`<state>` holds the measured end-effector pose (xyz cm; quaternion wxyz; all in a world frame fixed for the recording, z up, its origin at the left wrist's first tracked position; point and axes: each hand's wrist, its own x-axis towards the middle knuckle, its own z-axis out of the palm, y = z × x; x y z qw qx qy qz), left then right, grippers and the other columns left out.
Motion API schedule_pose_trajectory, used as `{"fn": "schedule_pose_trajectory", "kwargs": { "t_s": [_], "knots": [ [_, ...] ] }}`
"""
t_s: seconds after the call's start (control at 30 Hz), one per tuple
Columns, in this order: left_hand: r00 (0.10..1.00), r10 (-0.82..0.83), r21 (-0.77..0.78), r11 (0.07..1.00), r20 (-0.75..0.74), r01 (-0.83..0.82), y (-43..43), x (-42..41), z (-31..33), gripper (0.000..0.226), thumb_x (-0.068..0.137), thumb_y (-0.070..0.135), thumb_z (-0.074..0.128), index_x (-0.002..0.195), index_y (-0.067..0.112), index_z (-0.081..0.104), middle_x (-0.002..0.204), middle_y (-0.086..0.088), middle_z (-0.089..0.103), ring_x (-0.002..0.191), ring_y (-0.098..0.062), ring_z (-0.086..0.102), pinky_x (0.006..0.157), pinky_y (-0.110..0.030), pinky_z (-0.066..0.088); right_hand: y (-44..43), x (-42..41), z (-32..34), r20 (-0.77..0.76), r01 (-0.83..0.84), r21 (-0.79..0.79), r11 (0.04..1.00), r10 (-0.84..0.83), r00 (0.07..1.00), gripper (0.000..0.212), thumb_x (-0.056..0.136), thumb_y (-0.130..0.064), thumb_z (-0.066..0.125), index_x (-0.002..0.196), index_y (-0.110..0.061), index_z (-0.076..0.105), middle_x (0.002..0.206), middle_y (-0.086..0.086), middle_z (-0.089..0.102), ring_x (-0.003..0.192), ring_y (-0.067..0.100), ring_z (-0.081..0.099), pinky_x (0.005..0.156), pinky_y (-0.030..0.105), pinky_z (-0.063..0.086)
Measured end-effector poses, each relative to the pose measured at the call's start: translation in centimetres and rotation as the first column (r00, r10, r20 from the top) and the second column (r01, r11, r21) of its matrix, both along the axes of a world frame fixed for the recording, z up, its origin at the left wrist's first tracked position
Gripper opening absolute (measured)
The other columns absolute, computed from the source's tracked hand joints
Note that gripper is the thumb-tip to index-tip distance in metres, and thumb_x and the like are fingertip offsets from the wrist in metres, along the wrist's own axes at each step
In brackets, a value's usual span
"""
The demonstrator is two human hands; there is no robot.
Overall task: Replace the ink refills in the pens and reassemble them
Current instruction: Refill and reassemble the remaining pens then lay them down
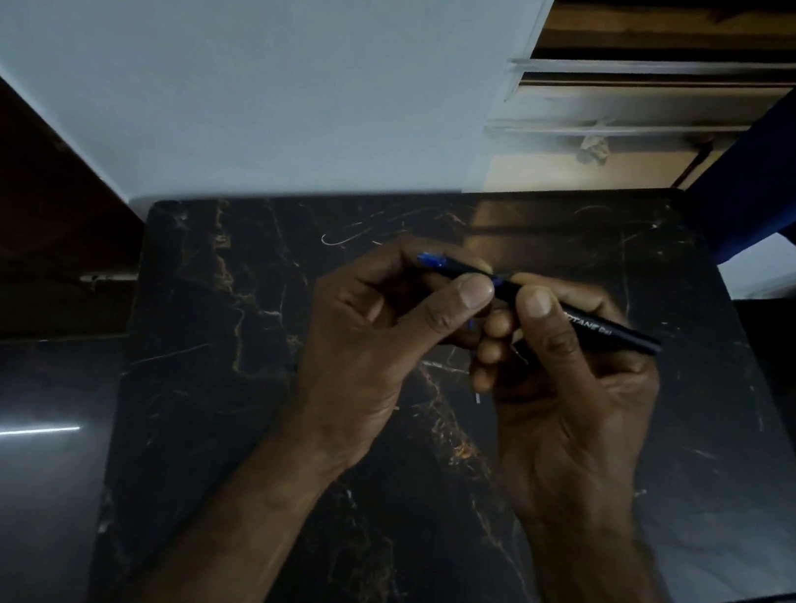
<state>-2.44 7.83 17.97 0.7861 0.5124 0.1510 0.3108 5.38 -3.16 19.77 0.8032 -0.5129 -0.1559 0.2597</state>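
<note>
1. The left hand (381, 330) pinches the blue-tipped front section (435, 261) of the pen; the right hand (566, 373) grips the black barrel (608, 331), which runs out past its thumb.
2. The two parts meet between the thumbs, held above the tabletop.
3. Likely screwing them together: the person should keep both pieces in line and twist gently, not forcing crossed threads.
4. Beneath the hands lies a dark marble table (227, 327); beyond them, a pale wall (268, 49) and a shelf recess (651, 81).
</note>
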Motion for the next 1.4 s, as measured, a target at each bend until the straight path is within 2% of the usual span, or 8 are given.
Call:
{"fn": "schedule_pose_trajectory", "kwargs": {
  "t_s": [0.27, 0.5, 0.63, 0.73, 0.9, 1.07, 1.23, 1.4],
  "knots": [
    [0.999, 0.029, 0.159, 0.987, -0.021, -0.025, -0.3, -0.4, -0.4, 0.014, 0.098, 0.010, 0.069, 0.112, 0.009, 0.073, 0.105, -0.005, 0.079, 0.093, -0.024, 0.078, 0.076, -0.033, 0.064, 0.7, -0.3, -0.6, -0.004, 0.110, -0.116, 0.987, -0.112, 0.994, 0.042, 0.100, -0.033, 0.066, 0.072, -0.002, 0.060, 0.049, -0.001, 0.052, 0.034, 0.013, 0.040, 0.041, 0.021, 0.034],
    [0.987, 0.158, 0.031, 0.987, -0.042, -0.156, -0.2, -0.7, -1.1, 0.016, 0.096, 0.017, 0.071, 0.109, 0.009, 0.073, 0.096, 0.000, 0.081, 0.088, -0.020, 0.079, 0.075, -0.039, 0.064, 0.3, 0.0, -0.9, -0.017, -0.053, 0.066, 0.996, 0.054, 0.998, 0.025, 0.096, -0.013, 0.067, 0.115, 0.001, 0.059, 0.075, 0.015, 0.061, 0.058, 0.026, 0.058, 0.050, 0.032, 0.048],
    [0.986, 0.154, 0.036, 0.988, -0.063, -0.152, 0.1, -0.6, -1.3, 0.015, 0.094, 0.017, 0.074, 0.108, 0.011, 0.076, 0.097, -0.005, 0.081, 0.090, -0.025, 0.078, 0.074, -0.040, 0.065, 0.4, 0.0, -1.4, -0.001, -0.002, 0.072, 0.997, 0.002, 1.000, 0.004, 0.096, -0.005, 0.063, 0.095, -0.003, 0.066, 0.074, 0.013, 0.065, 0.059, 0.024, 0.060, 0.049, 0.031, 0.048],
    [0.989, 0.135, 0.069, 0.989, -0.067, -0.130, 0.0, -0.7, -1.4, 0.013, 0.096, 0.016, 0.074, 0.108, 0.014, 0.076, 0.099, 0.001, 0.082, 0.093, -0.020, 0.079, 0.073, -0.035, 0.065, 0.9, 0.2, -2.1, 0.004, 0.087, 0.002, 0.996, -0.087, 0.996, 0.028, 0.100, -0.015, 0.066, 0.081, 0.006, 0.061, 0.065, 0.011, 0.060, 0.047, 0.019, 0.055, 0.044, 0.030, 0.044],
    [0.982, 0.171, 0.078, 0.983, -0.076, -0.166, -0.3, -0.8, -1.9, 0.013, 0.096, 0.018, 0.074, 0.108, 0.014, 0.077, 0.100, -0.011, 0.080, 0.093, -0.035, 0.077, 0.072, -0.049, 0.065, 0.6, 0.2, -2.8, -0.036, -0.001, 0.084, 0.997, 0.004, 0.999, 0.023, 0.100, -0.015, 0.064, 0.112, 0.004, 0.061, 0.076, 0.017, 0.061, 0.058, 0.024, 0.059, 0.049, 0.031, 0.047],
    [0.982, 0.161, 0.103, 0.983, -0.103, -0.150, -0.3, -0.7, -2.1, 0.011, 0.095, 0.018, 0.075, 0.106, 0.020, 0.078, 0.095, 0.003, 0.081, 0.089, -0.017, 0.077, 0.067, -0.031, 0.062, 0.7, 0.4, -3.4, -0.085, 0.072, 0.015, 0.997, -0.071, 0.994, 0.027, 0.100, -0.016, 0.066, 0.083, 0.004, 0.061, 0.066, 0.009, 0.062, 0.050, 0.019, 0.057, 0.046, 0.029, 0.044],
    [0.977, 0.177, 0.096, 0.981, -0.119, -0.167, -0.6, -0.5, -2.2, 0.011, 0.094, 0.022, 0.076, 0.105, 0.020, 0.078, 0.094, 0.003, 0.081, 0.089, -0.020, 0.076, 0.068, -0.035, 0.063, 0.1, 0.6, -3.4, -0.129, -0.022, 0.075, 0.997, 0.032, 0.991, 0.028, 0.099, -0.023, 0.063, 0.114, 0.001, 0.063, 0.072, 0.011, 0.063, 0.058, 0.022, 0.059, 0.051, 0.030, 0.047],
    [0.974, 0.171, 0.118, 0.981, -0.146, -0.154, -0.7, -0.5, -2.6, 0.010, 0.095, 0.021, 0.076, 0.105, 0.021, 0.078, 0.093, 0.002, 0.081, 0.088, -0.016, 0.077, 0.068, -0.029, 0.062, 0.0, 0.8, -3.7, -0.158, 0.054, 0.004, 0.999, -0.053, 0.986, 0.021, 0.100, -0.017, 0.064, 0.092, 0.002, 0.062, 0.062, 0.004, 0.060, 0.051, 0.016, 0.057, 0.048, 0.029, 0.045]
  ]
}}
